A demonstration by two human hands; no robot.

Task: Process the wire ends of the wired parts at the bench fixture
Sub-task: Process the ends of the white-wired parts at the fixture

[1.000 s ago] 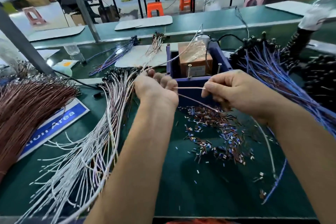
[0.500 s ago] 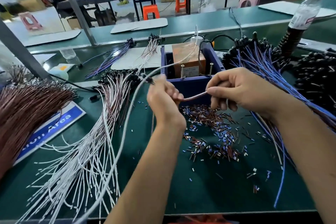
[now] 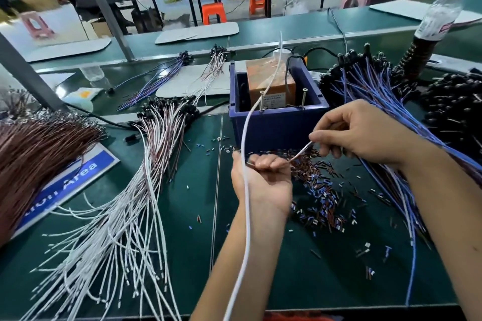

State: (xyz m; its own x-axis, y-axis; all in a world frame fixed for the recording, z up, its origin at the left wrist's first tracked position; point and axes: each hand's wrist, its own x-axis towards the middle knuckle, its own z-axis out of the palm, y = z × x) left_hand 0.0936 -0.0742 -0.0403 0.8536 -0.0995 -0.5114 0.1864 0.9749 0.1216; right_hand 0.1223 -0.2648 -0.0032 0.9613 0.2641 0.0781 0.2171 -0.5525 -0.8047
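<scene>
A short white-and-brown wired part [image 3: 300,154] stretches between my two hands in front of the fixture. My left hand [image 3: 263,182] is closed around one end of it, knuckles up. My right hand [image 3: 357,130] pinches the other end between thumb and forefinger. The fixture is a dark blue box [image 3: 276,125] with an orange-wrapped block [image 3: 268,81] and two upright screws inside. A long white cable [image 3: 245,164] runs from the box over my left wrist towards me.
White-wired parts [image 3: 125,216] fan out at the left, blue-wired parts [image 3: 378,101] at the right. Cut insulation bits [image 3: 320,195] litter the green mat. A brown wire bundle [image 3: 34,154] lies far left, a bottle [image 3: 438,15] stands back right.
Both hands have drawn back from the box towards me. My left hand dropped lower and turned, the wire between the hands now slants up to the right hand.
</scene>
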